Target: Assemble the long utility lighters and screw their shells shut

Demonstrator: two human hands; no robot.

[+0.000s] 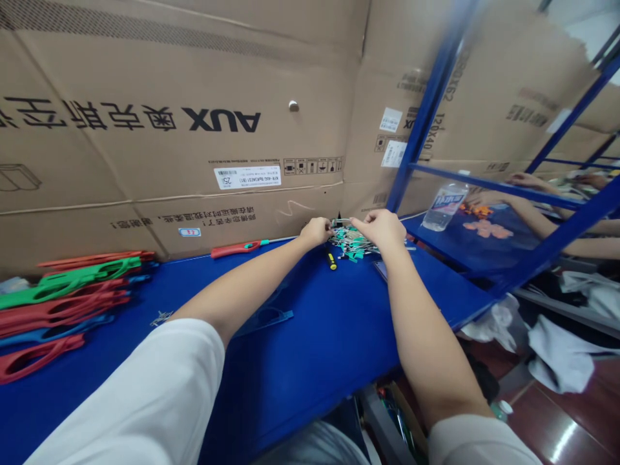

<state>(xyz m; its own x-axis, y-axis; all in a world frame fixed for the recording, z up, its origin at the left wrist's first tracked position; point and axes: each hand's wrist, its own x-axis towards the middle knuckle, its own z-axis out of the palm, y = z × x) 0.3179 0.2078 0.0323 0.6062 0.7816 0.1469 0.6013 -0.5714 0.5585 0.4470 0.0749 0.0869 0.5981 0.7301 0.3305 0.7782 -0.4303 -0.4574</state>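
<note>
White sleeves (159, 387) nearest, left hand (317, 230) and right hand (382, 228) pinch a thin strip (341, 221) between them beside green parts (356, 241).

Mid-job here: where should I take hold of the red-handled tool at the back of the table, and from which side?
Probably by the solid red body, at its left end, from above and the near side. It lies lengthwise close to the upright cardboard, and the left forearm crosses near its thin right end.
</note>
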